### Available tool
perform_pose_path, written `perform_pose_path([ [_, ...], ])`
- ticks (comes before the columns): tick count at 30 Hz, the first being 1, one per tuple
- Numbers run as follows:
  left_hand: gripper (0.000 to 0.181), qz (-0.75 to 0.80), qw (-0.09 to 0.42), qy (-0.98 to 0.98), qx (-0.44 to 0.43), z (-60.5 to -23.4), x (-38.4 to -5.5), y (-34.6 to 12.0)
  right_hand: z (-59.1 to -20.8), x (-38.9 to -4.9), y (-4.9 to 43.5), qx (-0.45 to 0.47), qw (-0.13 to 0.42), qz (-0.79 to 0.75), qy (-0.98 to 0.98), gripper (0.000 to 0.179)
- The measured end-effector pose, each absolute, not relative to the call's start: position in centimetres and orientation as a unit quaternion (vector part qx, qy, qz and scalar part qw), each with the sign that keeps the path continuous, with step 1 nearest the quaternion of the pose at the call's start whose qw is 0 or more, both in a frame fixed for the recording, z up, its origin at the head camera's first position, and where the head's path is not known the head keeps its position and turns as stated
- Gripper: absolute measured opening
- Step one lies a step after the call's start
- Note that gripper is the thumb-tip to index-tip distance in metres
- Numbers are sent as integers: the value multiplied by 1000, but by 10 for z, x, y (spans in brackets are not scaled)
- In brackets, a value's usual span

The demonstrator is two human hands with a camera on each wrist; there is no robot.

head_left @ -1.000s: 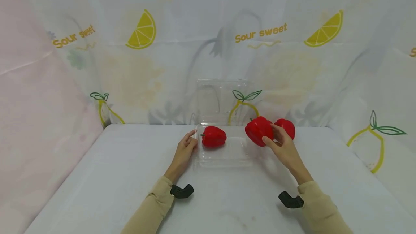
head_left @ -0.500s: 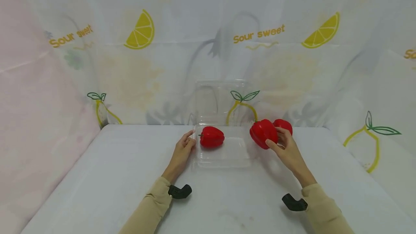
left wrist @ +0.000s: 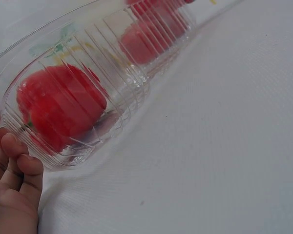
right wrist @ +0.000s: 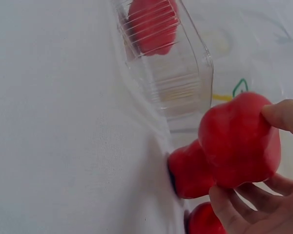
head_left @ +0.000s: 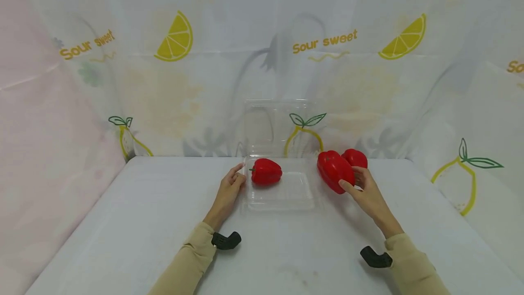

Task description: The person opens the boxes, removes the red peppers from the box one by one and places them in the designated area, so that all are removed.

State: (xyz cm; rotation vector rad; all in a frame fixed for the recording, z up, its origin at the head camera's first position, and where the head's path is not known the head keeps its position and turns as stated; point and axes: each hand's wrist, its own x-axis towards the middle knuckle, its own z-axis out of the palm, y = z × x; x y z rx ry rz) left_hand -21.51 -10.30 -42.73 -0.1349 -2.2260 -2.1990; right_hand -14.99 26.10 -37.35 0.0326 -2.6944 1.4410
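Note:
A clear plastic clamshell container (head_left: 282,206) stands on the table, its lid (head_left: 259,104) raised at the back. My left hand (head_left: 226,195) holds its left wall, fingers bent at the edge in the left wrist view. One red bell pepper (head_left: 266,172) lies on its side in the container's left half, stem to the left. My right hand (head_left: 370,197) grips another red bell pepper (head_left: 332,170) beside the container's right side, thumb in front and fingers behind and below. Past it in the right wrist view lie two more red peppers, one pepper (right wrist: 188,173) partly covered and one pepper (right wrist: 205,222) lower down.
The white-covered table (head_left: 172,222) ends at a patterned cloth backdrop (head_left: 229,76) with lemon prints, close behind the container. Cloth also hangs at both sides. A black wrist mount (head_left: 226,241) sits on the left wrist and another mount (head_left: 375,257) on the right.
My right hand has moved a little to the right and nearer to me with the pepper, away from the container, and the pepper has tilted. The left hand stays on the container.

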Motion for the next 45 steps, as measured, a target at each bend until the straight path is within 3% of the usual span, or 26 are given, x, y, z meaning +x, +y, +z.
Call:
perform_pose_path([
  [12, 45, -695, 40, -716, -50, -425, -213, -102, -375, -149, 264, -18, 17, 462, -887, 78],
  [30, 44, -696, 31, -716, -46, -426, -211, -103, -378, -141, 264, -34, -3, 442, -896, 77],
  [37, 46, -693, 3, -719, -47, -402, -194, -102, -380, -139, 264, -43, -10, 433, -900, 79],
  [45, 46, -693, 0, -720, -47, -400, -192, -101, -381, -138, 262, -57, -16, 435, -898, 80],
])
